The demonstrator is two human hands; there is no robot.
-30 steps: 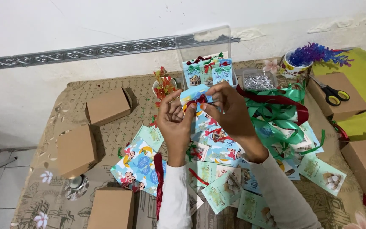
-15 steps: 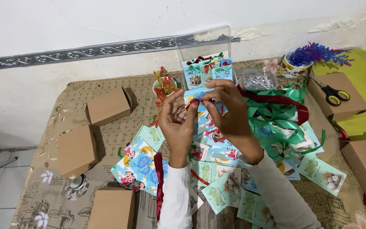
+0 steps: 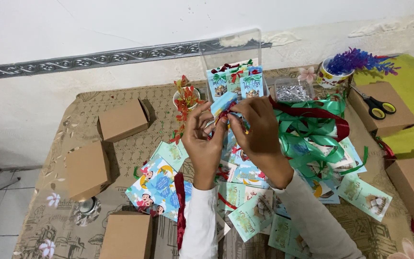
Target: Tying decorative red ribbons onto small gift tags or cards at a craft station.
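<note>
My left hand (image 3: 202,139) and my right hand (image 3: 257,129) are raised together over the table's middle, both pinching a small blue card (image 3: 224,103) with a red ribbon bow (image 3: 226,114) at its top. A long red ribbon (image 3: 312,114) trails right from my right hand over a tangle of green ribbon (image 3: 307,139). Behind the card stands a clear plastic box (image 3: 231,52) holding several cards with red and green bows. More loose printed cards (image 3: 159,184) lie spread under my wrists.
Three brown cardboard boxes (image 3: 123,120) sit on the left, more at the right, one with black-and-yellow scissors (image 3: 377,108) on it. A small pot of red-orange flowers (image 3: 185,98), a cup of purple flowers (image 3: 343,67), a tray of staples (image 3: 291,91) stand at the back.
Both hands have lifted the card slightly and shifted their fingers on the red bow; the right hand has rotated over the card's top.
</note>
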